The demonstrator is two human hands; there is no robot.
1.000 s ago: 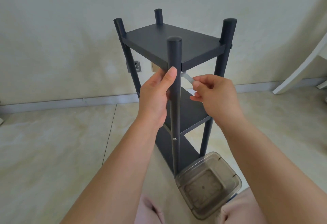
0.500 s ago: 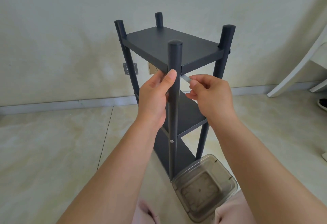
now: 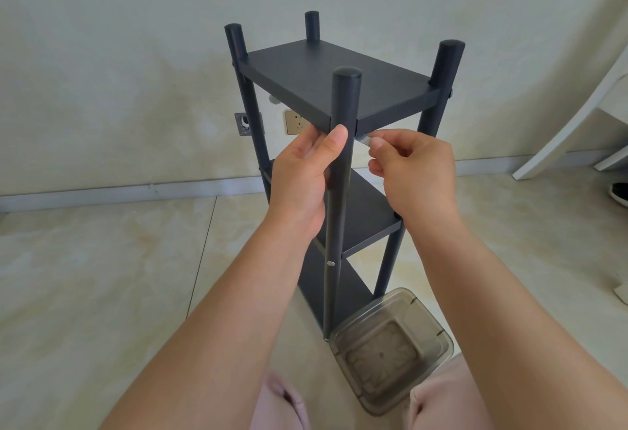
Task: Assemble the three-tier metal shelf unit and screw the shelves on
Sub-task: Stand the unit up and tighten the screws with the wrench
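While the shelf unit [image 3: 339, 144] stands upright on the tiled floor [image 3: 102, 276] at the centre of the frame, my left hand [image 3: 302, 174] grips its near front post [image 3: 341, 164] just under the top shelf [image 3: 336, 79], thumb laid up along the post, the other fingers curled behind it. My right hand [image 3: 411, 171] sits immediately right of that post, thumb and forefinger pinching a small pale tool [image 3: 365, 139] whose tip meets the underside corner of the top shelf where it joins the post; what kind of tool it is I cannot tell. All three shelves are seated between the four posts. One silver screw head [image 3: 330, 263] shows on the near post at the level of the middle shelf [image 3: 367, 212]. A clear plastic container [image 3: 390, 351] rests on the floor at lower right of centre, touching or just beside the foot of the near post. Two wall sockets [image 3: 295, 122] sit on the wall behind the unit, left of centre. A white furniture leg [image 3: 571, 116] leans at the right edge.
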